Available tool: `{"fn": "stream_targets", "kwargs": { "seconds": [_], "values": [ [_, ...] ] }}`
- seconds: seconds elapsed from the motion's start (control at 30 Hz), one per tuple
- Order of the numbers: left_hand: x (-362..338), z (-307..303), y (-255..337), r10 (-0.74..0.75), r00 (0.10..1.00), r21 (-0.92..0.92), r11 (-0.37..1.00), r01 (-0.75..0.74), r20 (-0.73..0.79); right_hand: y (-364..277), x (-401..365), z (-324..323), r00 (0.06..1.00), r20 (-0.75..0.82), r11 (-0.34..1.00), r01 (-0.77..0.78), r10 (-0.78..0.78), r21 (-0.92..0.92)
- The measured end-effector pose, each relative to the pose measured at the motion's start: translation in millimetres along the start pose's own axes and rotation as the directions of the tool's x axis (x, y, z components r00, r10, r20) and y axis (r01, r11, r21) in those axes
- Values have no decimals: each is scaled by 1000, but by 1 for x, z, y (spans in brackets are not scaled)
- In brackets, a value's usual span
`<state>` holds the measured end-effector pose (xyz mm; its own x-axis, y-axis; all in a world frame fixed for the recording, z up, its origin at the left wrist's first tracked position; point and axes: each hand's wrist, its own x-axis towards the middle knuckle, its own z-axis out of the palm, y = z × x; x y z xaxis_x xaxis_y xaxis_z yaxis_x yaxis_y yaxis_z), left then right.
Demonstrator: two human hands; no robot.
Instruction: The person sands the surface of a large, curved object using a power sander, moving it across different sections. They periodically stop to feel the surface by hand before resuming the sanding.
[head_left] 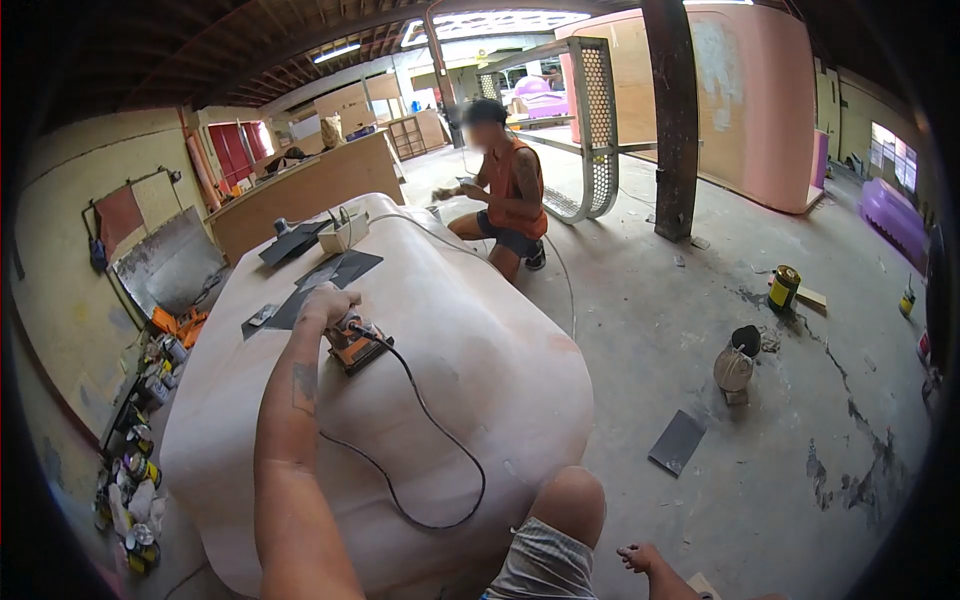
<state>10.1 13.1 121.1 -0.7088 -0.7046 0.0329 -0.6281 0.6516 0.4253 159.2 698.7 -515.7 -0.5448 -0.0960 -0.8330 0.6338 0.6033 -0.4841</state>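
Observation:
My left hand (pixel 328 302) grips the top of an orange and black power sander (pixel 358 346), which rests on a large, pale, smooth moulded form (pixel 450 380). Its black cord (pixel 481 470) loops over the surface towards me. Just beyond the hand lie dark sheets (pixel 350 266), with a small flat item (pixel 262 315) at their left end. A pale box (pixel 344 233) with cords stands farther back on the form. Low at the right, beyond my bent knee (pixel 572 492), my right hand (pixel 641 558) hangs with loosely bent fingers, and nothing shows in it.
Another person (pixel 515 190) crouches beyond the form's far right side. On the floor are a dark sheet (pixel 678 443), a pale container (pixel 733 370) and a yellow-black can (pixel 784 288). A dark post (pixel 672 120) stands behind. Several cans (pixel 140 468) line the left wall.

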Motion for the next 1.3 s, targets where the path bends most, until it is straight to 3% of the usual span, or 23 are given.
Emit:
{"fn": "stream_targets", "kwargs": {
  "seconds": [0.17, 0.47, 0.87, 1.13, 1.3],
  "values": [
    [12, 4, -5, -23, 999, -32, 999, 24, 26, -4, 2, 1, 998, 31, 999, -46, 47, -21],
    [6, 3, -3, 14, 1000, 1, 1000, -14, -11, -16, -12, 14, 998, 62, 990, 20, -11, -142],
    [12, 5, -4, 46, 999, 39, 998, -45, -13, -6, -7, 11, 998, 29, 998, -45, 46, -34],
    [7, 3, -2, 12, 1000, 29, 1000, -12, 7, -13, -24, 12, 1000, 28, 995, -7, 10, -95],
    [47, 22, -29, 154, 980, 88, 986, -144, -129, -10, -18, 11, 1000, 20, 995, 2, 1, -100]
  ]
}}
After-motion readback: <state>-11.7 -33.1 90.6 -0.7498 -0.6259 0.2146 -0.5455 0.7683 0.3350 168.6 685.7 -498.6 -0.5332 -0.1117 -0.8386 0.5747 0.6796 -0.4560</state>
